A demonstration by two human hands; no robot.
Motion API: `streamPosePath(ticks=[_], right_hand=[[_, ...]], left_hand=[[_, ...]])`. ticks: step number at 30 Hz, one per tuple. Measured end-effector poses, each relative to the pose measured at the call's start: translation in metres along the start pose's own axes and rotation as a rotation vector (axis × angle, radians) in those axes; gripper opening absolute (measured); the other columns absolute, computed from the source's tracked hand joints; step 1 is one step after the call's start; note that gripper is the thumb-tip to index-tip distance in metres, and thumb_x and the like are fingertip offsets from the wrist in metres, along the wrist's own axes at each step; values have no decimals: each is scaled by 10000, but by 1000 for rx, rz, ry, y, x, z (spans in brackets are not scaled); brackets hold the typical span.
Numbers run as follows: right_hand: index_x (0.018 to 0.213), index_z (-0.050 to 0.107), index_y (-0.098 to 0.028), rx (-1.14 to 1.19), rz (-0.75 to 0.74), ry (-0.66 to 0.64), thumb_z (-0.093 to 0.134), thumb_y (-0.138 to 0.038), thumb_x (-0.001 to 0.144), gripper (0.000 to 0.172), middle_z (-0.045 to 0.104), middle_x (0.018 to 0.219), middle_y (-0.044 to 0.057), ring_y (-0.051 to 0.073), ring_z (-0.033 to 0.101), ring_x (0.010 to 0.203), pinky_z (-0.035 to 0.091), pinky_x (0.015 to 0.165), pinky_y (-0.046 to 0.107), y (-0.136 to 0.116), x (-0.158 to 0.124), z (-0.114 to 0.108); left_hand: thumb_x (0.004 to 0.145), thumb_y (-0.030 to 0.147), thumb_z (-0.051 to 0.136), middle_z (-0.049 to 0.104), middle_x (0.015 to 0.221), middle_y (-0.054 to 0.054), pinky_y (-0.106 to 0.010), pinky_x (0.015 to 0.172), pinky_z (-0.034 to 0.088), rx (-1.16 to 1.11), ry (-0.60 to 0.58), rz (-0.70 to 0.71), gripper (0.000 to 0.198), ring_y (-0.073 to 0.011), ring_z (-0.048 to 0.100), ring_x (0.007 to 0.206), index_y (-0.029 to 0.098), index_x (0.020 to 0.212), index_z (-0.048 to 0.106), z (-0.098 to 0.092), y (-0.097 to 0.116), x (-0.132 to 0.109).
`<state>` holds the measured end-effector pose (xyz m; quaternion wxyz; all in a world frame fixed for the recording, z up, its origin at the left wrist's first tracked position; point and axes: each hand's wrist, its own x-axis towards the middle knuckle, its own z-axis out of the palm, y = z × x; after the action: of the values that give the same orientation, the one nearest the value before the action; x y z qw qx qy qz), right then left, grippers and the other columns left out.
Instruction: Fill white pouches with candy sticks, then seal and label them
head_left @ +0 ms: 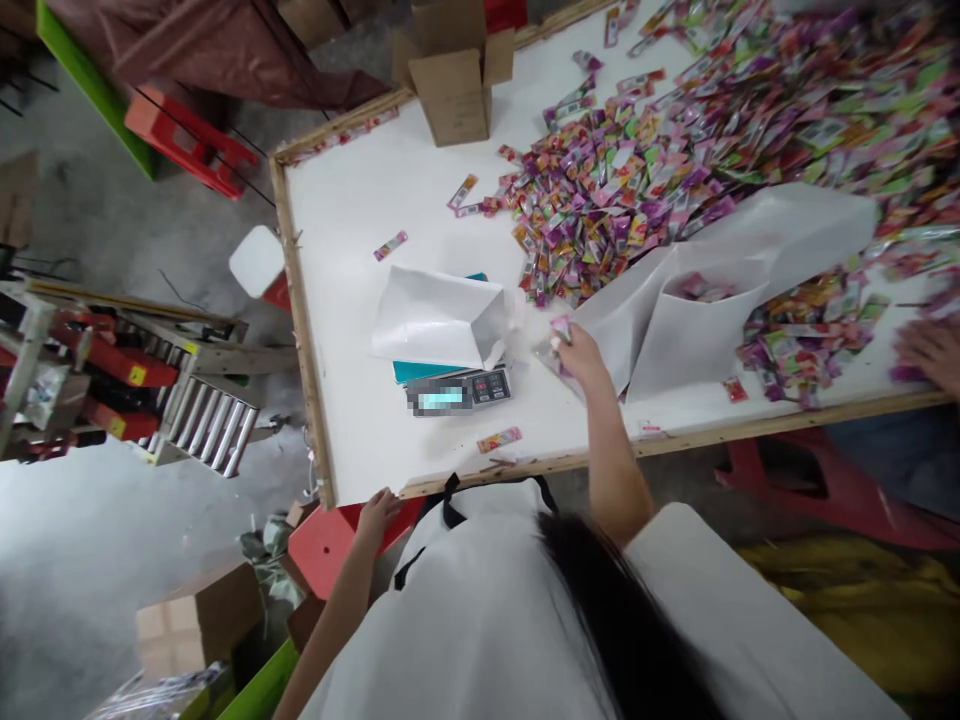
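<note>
My right hand (pixel 576 352) reaches over the white table (pixel 360 200) and is closed on a few small colourful packets (pixel 561 327), just left of a large white bag (pixel 697 320) lying open with packets inside. A smaller white bag (pixel 439 318) rests on a teal electronic scale (pixel 459 385) to the left of that hand. My left hand (pixel 377 510) is low at the table's front left corner, fingers loosely extended against the wooden edge (pixel 480 472), holding nothing. A big heap of colourful packets (pixel 675 150) covers the far right of the table.
Another person's hand (pixel 930 350) rests on packets at the right edge. A cardboard box (pixel 454 85) stands at the table's back. Stray packets (pixel 499 439) lie near the front edge. Red stools (pixel 326 545) stand below, and a roller conveyor (pixel 202 420) on the left.
</note>
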<state>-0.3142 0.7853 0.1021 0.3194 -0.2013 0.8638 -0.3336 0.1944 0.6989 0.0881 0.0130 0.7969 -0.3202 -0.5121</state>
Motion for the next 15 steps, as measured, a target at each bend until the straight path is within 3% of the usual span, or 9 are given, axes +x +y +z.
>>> streamPosePath(ticks=[3, 7, 15], right_hand=[[934, 666, -211, -89, 127, -133, 549, -209, 900, 122, 705, 791, 50, 205, 681, 780, 501, 760, 274, 39, -33, -17], [970, 660, -216, -75, 250, -272, 499, -90, 856, 234, 709, 810, 24, 167, 680, 694, 477, 680, 244, 69, -70, 0], [867, 580, -225, -18, 272, -402, 550, -136, 887, 96, 682, 781, -1, 148, 667, 661, 460, 653, 232, 68, -101, 52]], left_hand=[[901, 182, 672, 702, 922, -73, -302, 768, 617, -37, -39, -25, 120, -185, 735, 793, 191, 1003, 610, 20, 2, -1], [903, 187, 703, 724, 961, -97, -291, 750, 611, -46, -116, -43, 140, -186, 736, 796, 181, 1026, 636, 41, 1, -3], [867, 191, 746, 740, 942, -95, -273, 733, 598, -21, -179, -21, 126, -174, 731, 744, 175, 966, 668, 57, -7, 1]])
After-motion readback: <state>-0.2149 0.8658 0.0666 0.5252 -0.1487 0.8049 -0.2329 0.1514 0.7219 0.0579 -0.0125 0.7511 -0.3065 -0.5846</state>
